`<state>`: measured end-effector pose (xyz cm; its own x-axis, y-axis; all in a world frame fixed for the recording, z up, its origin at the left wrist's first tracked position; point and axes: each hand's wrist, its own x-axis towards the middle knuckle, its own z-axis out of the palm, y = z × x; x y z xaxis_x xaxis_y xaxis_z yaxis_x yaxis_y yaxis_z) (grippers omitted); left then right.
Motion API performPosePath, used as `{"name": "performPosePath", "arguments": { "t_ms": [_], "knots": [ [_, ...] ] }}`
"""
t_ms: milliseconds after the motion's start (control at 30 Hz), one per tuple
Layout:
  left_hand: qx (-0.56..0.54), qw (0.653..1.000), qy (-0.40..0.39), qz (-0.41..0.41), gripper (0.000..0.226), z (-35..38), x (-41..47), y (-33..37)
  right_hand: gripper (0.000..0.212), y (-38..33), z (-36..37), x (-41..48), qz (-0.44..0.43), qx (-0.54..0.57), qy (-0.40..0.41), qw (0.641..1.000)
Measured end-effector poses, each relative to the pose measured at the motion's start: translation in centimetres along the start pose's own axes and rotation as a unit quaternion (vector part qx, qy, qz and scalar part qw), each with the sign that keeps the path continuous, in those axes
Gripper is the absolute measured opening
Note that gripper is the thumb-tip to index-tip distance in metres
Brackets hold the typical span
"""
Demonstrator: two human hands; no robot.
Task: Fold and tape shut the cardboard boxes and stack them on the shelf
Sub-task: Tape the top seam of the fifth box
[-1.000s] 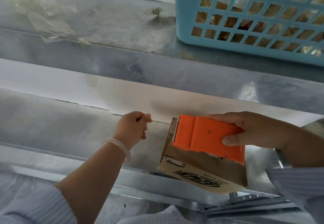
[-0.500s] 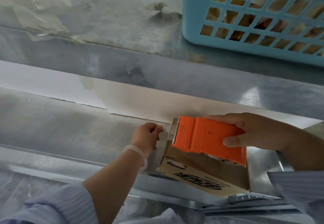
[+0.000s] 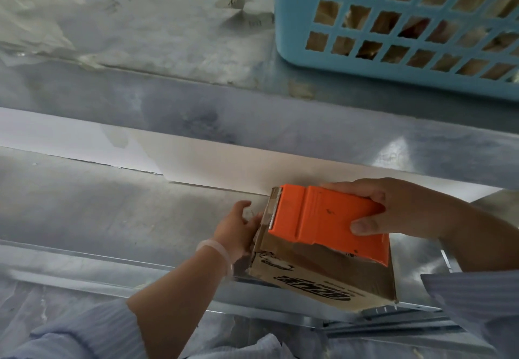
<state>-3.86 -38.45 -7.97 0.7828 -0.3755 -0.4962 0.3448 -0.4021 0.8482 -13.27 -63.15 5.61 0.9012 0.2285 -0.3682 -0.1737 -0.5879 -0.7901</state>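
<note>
Nearest, a pale striped sleeve (image 3: 84, 330) covers the left forearm. Just beyond it, a small brown cardboard box (image 3: 323, 277) sits on the grey metal shelf (image 3: 112, 204), right at the shelf's front lip. Bold black lettering runs along the box's near face, upside down and too stylised to read. The left hand (image 3: 238, 229), with a pale band (image 3: 217, 249) on its wrist, lies against the box's left side, fingers loosely straight. On top of the box rests an orange plastic tape dispenser (image 3: 328, 221), its toothed edge at the box's far left corner. The right hand (image 3: 398, 209) grips it, thumb on the near side and fingers curled over the far edge. Left of the box, a wide stretch of shelf runs back to the white wall (image 3: 210, 162). Above and beyond the box, an upper metal shelf (image 3: 168, 35) carries a light blue plastic lattice basket (image 3: 393, 21) close to its front edge.
</note>
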Motion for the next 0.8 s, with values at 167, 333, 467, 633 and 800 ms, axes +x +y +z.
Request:
{"name": "performPosePath", "arguments": {
  "t_ms": [167, 333, 467, 633, 800],
  "knots": [
    [-0.191, 0.976, -0.068, 0.076, 0.044, -1.8, 0.0, 2.0, 0.061, -0.2, 0.4, 0.1, 0.000, 0.030, 0.005, 1.000],
    [-0.210, 0.963, -0.168, 0.022, 0.069, 0.3, -0.8, 1.6, 0.052, -0.3, 0.7, 0.0, -0.010, 0.047, 0.020, 0.999],
    [-0.159, 0.977, -0.118, 0.074, 0.043, 0.3, -0.6, 1.9, 0.077, -0.5, 0.7, -0.2, -0.019, 0.084, 0.015, 0.996],
    [-0.111, 0.982, -0.116, 0.099, 0.042, 0.1, -1.0, 2.3, 0.076, -0.7, 0.5, -0.5, -0.006, 0.069, 0.004, 0.998],
    [-0.040, 0.984, -0.103, 0.139, 0.044, 0.1, -1.4, 2.7, 0.078, -0.5, 0.4, -0.7, -0.002, 0.071, 0.005, 0.997]
  ]
}}
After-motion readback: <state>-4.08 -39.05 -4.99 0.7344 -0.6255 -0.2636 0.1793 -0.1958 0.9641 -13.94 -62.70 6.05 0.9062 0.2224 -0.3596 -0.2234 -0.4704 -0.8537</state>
